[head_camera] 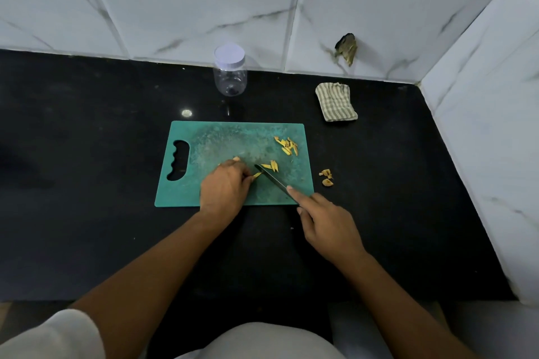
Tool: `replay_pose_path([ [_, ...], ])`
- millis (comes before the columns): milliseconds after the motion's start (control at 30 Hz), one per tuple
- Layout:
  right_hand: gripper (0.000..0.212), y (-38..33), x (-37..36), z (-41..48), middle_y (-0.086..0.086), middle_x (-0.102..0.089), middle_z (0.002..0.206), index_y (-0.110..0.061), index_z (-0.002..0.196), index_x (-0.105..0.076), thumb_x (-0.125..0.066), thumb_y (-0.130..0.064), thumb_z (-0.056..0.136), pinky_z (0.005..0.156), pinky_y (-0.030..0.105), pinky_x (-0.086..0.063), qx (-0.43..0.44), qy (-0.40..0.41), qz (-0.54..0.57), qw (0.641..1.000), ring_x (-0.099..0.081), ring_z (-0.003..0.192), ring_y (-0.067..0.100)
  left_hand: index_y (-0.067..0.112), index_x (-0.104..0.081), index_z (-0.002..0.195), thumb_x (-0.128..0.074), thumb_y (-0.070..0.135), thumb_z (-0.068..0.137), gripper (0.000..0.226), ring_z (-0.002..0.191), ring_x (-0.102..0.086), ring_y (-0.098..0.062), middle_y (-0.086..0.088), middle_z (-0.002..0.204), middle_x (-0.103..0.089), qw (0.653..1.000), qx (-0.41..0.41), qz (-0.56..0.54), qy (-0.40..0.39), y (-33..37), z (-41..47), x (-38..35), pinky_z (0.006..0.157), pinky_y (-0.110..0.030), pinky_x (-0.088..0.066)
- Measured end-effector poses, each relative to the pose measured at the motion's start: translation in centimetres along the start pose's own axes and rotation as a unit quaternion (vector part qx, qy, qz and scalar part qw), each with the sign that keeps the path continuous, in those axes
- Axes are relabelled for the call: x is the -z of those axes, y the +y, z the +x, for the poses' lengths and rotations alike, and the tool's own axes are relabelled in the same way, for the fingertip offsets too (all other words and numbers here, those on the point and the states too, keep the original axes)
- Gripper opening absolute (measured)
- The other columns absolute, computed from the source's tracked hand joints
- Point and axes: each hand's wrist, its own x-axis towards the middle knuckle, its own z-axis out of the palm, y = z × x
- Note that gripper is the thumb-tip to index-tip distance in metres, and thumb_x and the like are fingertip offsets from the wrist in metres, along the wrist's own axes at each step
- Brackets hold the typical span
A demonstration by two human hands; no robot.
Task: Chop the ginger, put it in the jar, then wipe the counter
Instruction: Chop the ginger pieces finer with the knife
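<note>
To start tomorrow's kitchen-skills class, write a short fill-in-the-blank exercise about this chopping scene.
1. The right hand holds a ____ over the green cutting board.
2. The left hand pinches a piece of ____.
3. The counter under the striped cloth is ____ in colour.
Missing words: knife, ginger, black.

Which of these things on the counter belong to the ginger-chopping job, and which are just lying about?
In the job: ginger piece pinched by the left hand; knife gripped by the right hand; cut strips; green board; lidded jar; striped cloth for wiping.
Lying about: dark lump on the wall tiles; brownish scraps beside the board, likely trimmings.
</note>
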Motion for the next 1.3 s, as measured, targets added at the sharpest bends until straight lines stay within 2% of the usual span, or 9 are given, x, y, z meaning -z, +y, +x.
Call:
replay_pose_path([
  [267,0.054,0.7,1.0,1.9,-0.01,-0.052,0.093,-0.04,0.156,-0.04,-0.049,-0.024,0.105,0.063,0.032,-0.047,-0.037,0.02,0.01,0.999,-0.054,0.074,0.01,0.019,-0.07,0.101,-0.063,0.041,0.098,0.023,0.09,-0.064,-0.023,0.0,0.101,-0.064,0.998,-0.015,0.05,-0.02,1.8,2.2,0.0,0.074,-0.04,-0.056],
  [467,0.054,0.7,1.5,3.6,-0.003,-0.064,0.12,-0.042,0.153,-0.042,-0.053,-0.024,0.103,0.084,0.044,-0.056,-0.083,0.027,0.06,0.994,-0.063,0.105,0.017,0.02,-0.071,0.106,-0.06,0.041,0.1,0.024,0.095,-0.063,-0.023,-0.001,0.105,-0.066,0.995,-0.045,0.089,-0.019,3.3,4.4,-0.2,0.079,-0.04,-0.055],
  [633,0.056,0.2,1.7,2.7,-0.014,-0.066,0.13,-0.045,0.15,-0.046,-0.056,-0.018,0.101,0.092,0.036,-0.057,-0.095,0.081,0.155,0.98,-0.063,0.113,0.005,0.023,-0.072,0.106,-0.062,0.04,0.098,0.021,0.098,-0.065,-0.023,-0.001,0.106,-0.067,0.993,-0.055,0.098,-0.019,3.8,6.1,-0.5,0.082,-0.038,-0.053],
  [800,0.053,0.3,1.4,1.3,-0.019,-0.063,0.138,-0.04,0.148,-0.051,-0.056,-0.016,0.101,0.1,0.032,-0.054,-0.108,0.098,0.183,0.972,-0.06,0.121,0.0,0.026,-0.074,0.108,-0.063,0.033,0.098,0.016,0.1,-0.064,-0.025,-0.001,0.107,-0.067,0.997,-0.057,0.045,-0.035,3.7,6.7,-0.2,0.084,-0.04,-0.054],
  [1000,0.051,0.3,0.4,-0.3,-0.017,-0.065,0.133,-0.038,0.15,-0.05,-0.054,-0.019,0.103,0.094,0.032,-0.055,-0.095,0.097,0.189,0.972,-0.061,0.116,-0.001,0.025,-0.074,0.108,-0.068,0.028,0.094,0.016,0.093,-0.067,-0.02,0.005,0.103,-0.07,0.998,-0.028,-0.048,0.018,1.1,5.2,0.7,0.076,-0.037,-0.057],
  [1133,0.053,-0.7,-1.2,-0.8,-0.016,-0.067,0.115,-0.044,0.152,-0.045,-0.054,-0.023,0.104,0.083,0.034,-0.056,-0.068,0.058,0.183,0.979,-0.063,0.101,0.001,0.024,-0.073,0.111,-0.067,0.021,0.094,0.018,0.091,-0.064,-0.013,0.007,0.103,-0.068,0.997,-0.004,-0.062,0.038,-0.9,4.1,2.0,0.074,-0.032,-0.053],
  [1233,0.051,-1.5,-2.3,-0.8,-0.016,-0.069,0.122,-0.041,0.149,-0.05,-0.056,-0.022,0.103,0.09,0.03,-0.055,-0.069,0.065,0.226,0.969,-0.063,0.11,0.0,0.024,-0.072,0.111,-0.068,0.019,0.093,0.019,0.091,-0.061,-0.009,0.008,0.105,-0.065,0.996,0.025,-0.075,0.04,-2.4,3.4,2.7,0.073,-0.027,-0.049],
  [1300,0.049,-1.6,-2.7,-0.7,-0.014,-0.07,0.125,-0.038,0.147,-0.054,-0.057,-0.02,0.102,0.087,0.021,-0.053,-0.081,0.086,0.247,0.962,-0.065,0.107,-0.002,0.023,-0.072,0.113,-0.068,0.018,0.093,0.021,0.09,-0.056,-0.004,0.008,0.107,-0.064,0.995,0.043,-0.08,0.032,-3.2,3.0,2.9,0.073,-0.023,-0.043],
])
